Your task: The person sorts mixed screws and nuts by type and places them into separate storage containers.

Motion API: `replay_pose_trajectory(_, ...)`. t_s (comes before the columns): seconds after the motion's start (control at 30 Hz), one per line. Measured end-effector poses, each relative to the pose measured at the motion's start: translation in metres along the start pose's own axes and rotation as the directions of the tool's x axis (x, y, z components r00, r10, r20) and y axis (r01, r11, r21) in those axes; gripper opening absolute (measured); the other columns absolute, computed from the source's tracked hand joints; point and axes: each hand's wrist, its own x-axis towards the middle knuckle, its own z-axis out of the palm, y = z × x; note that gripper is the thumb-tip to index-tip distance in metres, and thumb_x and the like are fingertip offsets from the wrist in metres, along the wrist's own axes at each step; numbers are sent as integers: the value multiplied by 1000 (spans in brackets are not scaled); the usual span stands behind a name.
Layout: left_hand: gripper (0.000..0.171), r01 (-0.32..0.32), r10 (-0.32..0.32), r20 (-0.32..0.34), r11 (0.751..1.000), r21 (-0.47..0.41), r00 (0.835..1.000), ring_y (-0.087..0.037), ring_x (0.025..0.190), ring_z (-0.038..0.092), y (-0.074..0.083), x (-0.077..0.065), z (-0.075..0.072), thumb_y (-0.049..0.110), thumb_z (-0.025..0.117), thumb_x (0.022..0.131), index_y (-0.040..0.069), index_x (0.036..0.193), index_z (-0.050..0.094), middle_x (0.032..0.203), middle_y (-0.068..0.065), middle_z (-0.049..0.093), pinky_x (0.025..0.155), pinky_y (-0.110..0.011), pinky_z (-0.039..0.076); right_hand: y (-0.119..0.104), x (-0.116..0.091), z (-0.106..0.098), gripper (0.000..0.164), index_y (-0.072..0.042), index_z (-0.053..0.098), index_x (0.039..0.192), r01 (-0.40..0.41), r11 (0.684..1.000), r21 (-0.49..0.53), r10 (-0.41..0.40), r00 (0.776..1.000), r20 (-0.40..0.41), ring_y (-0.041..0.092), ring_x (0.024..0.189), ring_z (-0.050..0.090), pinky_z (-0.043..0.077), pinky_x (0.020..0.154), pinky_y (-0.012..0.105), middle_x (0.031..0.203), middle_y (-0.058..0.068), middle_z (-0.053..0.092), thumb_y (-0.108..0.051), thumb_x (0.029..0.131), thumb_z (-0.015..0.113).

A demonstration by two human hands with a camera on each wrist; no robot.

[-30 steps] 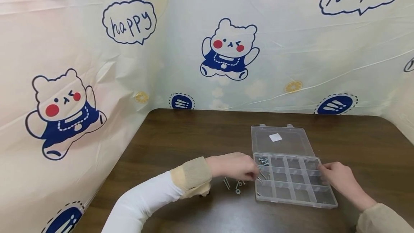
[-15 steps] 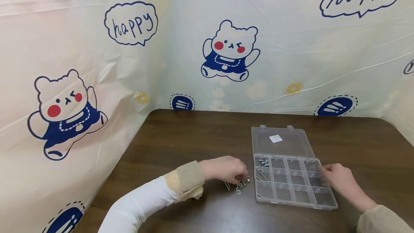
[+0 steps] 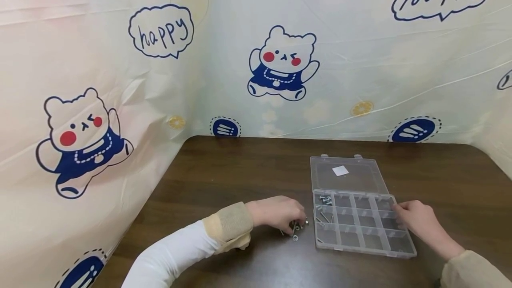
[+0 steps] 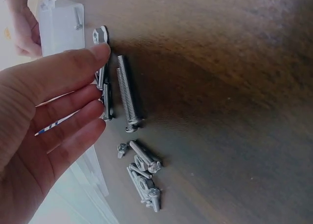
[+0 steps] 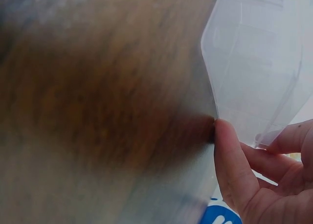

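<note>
My left hand (image 3: 278,212) is low over a small pile of loose screws and nuts left of the box. In the left wrist view its fingers are loosely extended beside two long screws (image 4: 128,94), with the thumb tip overlapping a hex nut (image 4: 100,34). Shorter screws (image 4: 146,158) and more hardware lie below them. My right hand (image 3: 418,221) pinches the right edge of a clear plastic compartment box (image 3: 372,240), thumb against its outer wall in the right wrist view. Short screws (image 3: 326,200) sit in its back-left compartment, longer ones (image 3: 326,218) in the compartment in front.
The box's clear lid (image 3: 320,177) is folded back flat on the brown wooden table (image 3: 240,168), a white paper square (image 3: 340,170) on it. A cartoon-printed cloth (image 3: 224,57) hangs behind and left of the table.
My left hand has moved left, from over the box's left compartments to the loose hardware, and its fingers have lowered there. My right hand has stayed on the box's edge.
</note>
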Motion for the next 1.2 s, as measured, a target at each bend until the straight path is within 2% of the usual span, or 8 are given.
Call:
replay_pose_trajectory(0.27,29,-11,12,-22,999,38,1000,3,71,45,0,-1,3,36,77,66,23,89,63,80,15,53,64,-13,39,-1,0,0,42,17,60,99,3,1000,-5,-3,1000,-7,18,60,64,48,68,47,69,10,66,-19,93,39)
replay_pose_trajectory(0.47,25,-3,3,-15,1000,19,1000,2,68,45,1,1,4,28,75,67,22,89,62,80,13,50,62,-14,40,2,0,0,42,16,60,100,2,1000,-1,-2,1000,-4,17,60,64,48,69,47,69,9,67,-20,92,39)
replay_pose_trajectory(0.67,35,8,-8,-16,1000,3,1000,-2,75,48,3,4,5,22,73,66,21,99,62,85,10,49,67,-15,42,3,1,-2,43,16,61,100,1,1000,-8,-1,1000,-13,18,61,64,48,69,47,69,9,67,-20,92,39)
replay_pose_trajectory(0.87,34,-2,1,-22,999,-48,1000,-2,74,47,2,3,5,17,72,65,20,97,62,85,10,48,67,-13,40,2,2,-1,42,17,59,102,2,1000,-16,-2,1000,-14,18,61,64,48,68,46,70,10,67,-19,92,40)
replay_pose_trajectory(1.03,30,-23,18,-47,994,-103,999,1,75,46,-1,1,-1,10,70,67,16,96,64,89,8,48,67,-8,37,2,3,0,42,17,60,100,-1,1000,-19,1,1000,-16,18,61,64,48,68,45,69,9,66,-20,93,40)
replay_pose_trajectory(1.2,28,-36,25,-91,992,-120,996,1,79,48,-2,1,-13,5,67,70,12,97,65,95,5,50,68,-7,38,3,2,1,42,16,60,100,-1,1000,-24,0,1000,-19,17,61,64,48,68,46,69,8,66,-19,91,40)
